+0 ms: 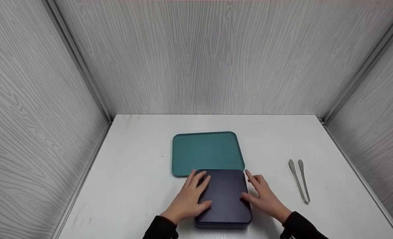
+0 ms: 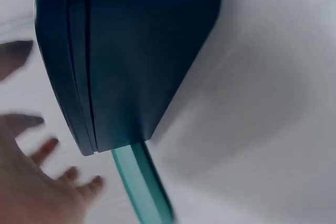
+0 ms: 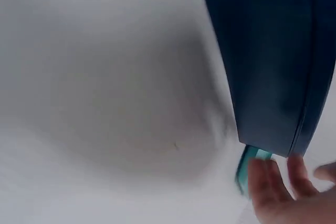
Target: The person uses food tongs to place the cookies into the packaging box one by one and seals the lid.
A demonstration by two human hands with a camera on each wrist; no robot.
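A dark navy lidded box (image 1: 225,199) lies near the front of the white table, its lid on; the lid seam runs along its sides in both wrist views. My left hand (image 1: 189,201) is at its left side, fingers spread over the left edge and thumb over the lid. In the left wrist view, the left hand (image 2: 39,190) shows loosely bent fingers beside the lid. At the right side is my right hand (image 1: 264,198), thumb over the right edge and index finger reaching along to the far corner. Neither hand wraps round the box.
Directly behind the box lies a teal tray (image 1: 206,152), its near edge overlapped by the box in the head view. Metal tongs (image 1: 299,182) lie on the table (image 1: 133,176) to the right. Grey wood-grain panels (image 1: 196,59) enclose the back and both sides.
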